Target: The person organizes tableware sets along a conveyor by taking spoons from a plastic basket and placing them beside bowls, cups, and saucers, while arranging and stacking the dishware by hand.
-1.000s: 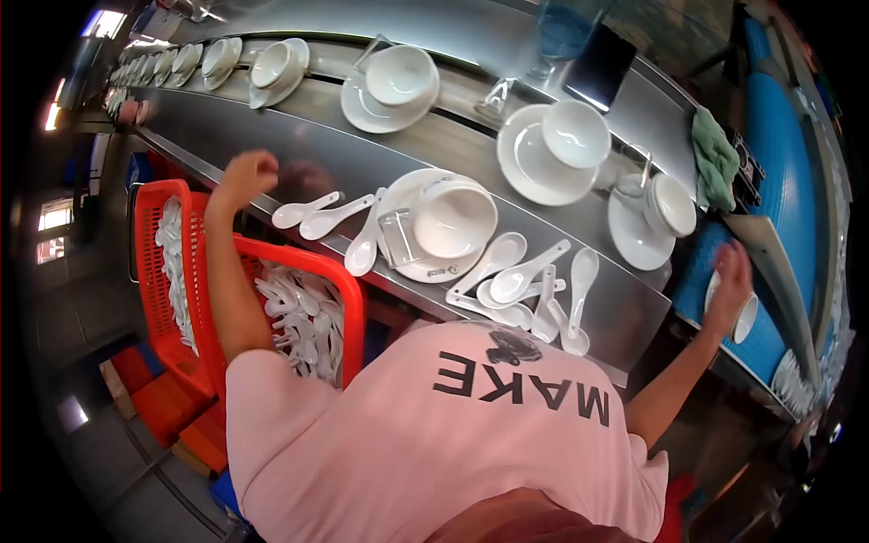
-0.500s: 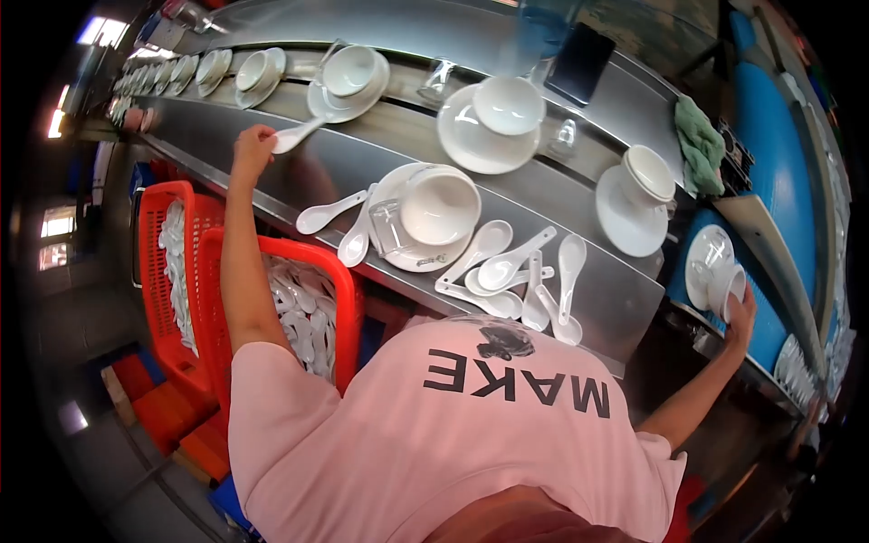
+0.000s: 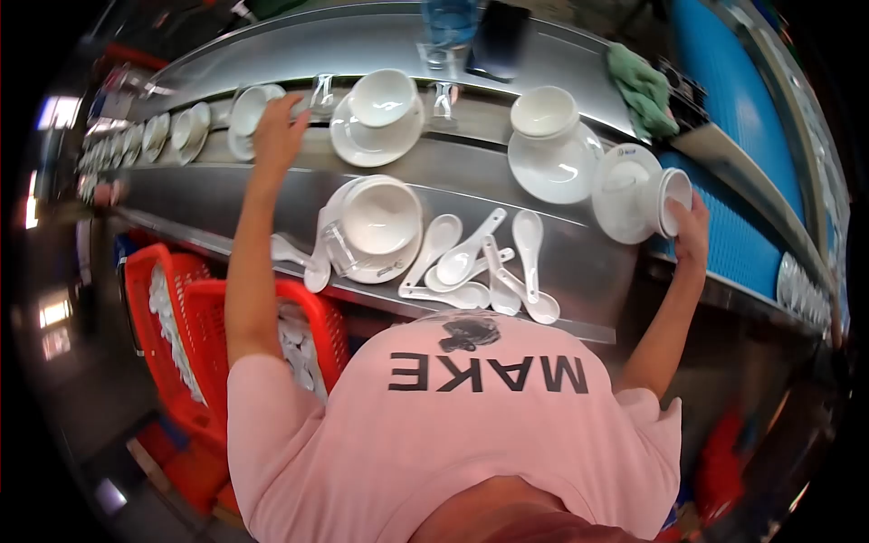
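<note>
Right hand now, fingers clamped on the rim of a bowl, its mouth facing right; the saucer sits just left, beyond the worktop's right edge, its longer visible axis running near to far. Further left, a plate and its cup stand closest in that direction. Over to the left hand: fingers apart beside a small bowl, contact I can't tell. Between the hands, loose spoons crowd the worktop's front edge.

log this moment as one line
left hand: open, near bowl | right hand: gripping another bowl | loose spoons: on metal counter
</note>
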{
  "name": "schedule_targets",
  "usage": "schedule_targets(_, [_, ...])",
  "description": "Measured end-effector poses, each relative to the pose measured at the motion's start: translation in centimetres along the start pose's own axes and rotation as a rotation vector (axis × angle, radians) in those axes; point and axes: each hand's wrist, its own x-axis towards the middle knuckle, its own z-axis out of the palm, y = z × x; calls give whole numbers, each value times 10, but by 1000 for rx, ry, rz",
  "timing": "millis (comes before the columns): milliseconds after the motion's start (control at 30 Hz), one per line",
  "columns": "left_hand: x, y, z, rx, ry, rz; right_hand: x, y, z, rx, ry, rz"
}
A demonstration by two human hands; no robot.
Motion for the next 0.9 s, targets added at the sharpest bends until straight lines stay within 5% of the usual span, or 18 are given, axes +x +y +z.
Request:
schedule_targets(33, [5, -15, 13, 67, 39, 109, 5, -1, 10, -67, -20, -6])
schedule_targets(100, [13, -14, 16, 106, -163, -125, 8, -3, 27, -73, -57, -33])
schedule_targets(167, [15, -57, 50, -8, -77, -67, 15, 8, 36, -47, -72, -53])
schedule_targets(233, [15, -52, 46, -239, -117, -322, 19, 14, 43, -22, -88, -43])
schedule_targets(333, [12, -46, 23, -131, -123, -466, 19, 14, 52, 15, -86, -25])
schedule_targets(467, [-13, -40, 0, -440, -102, -611, 19, 15, 58, 26, -96, -33])
schedule_targets(567, [-29, -42, 2, -349, -199, -555, 17, 11, 67, 46, -150, 9])
schedule_targets(600, [-33, -27, -2, -40, -111, -403, 16, 5, 72, 55, -172, 32])
schedule_targets(700, [-28, 32, -6, 93, 146, -72, 6, -15, 92, -19, -237, 63])
schedule_targets(767, [-11, 75, 0, -256, -243, -137, 8, -19, 102, -90, -254, 34])
schedule_targets(900, [17, 75, 85, -164, -271, 25, 5, -24, 120, -114, -278, -30])
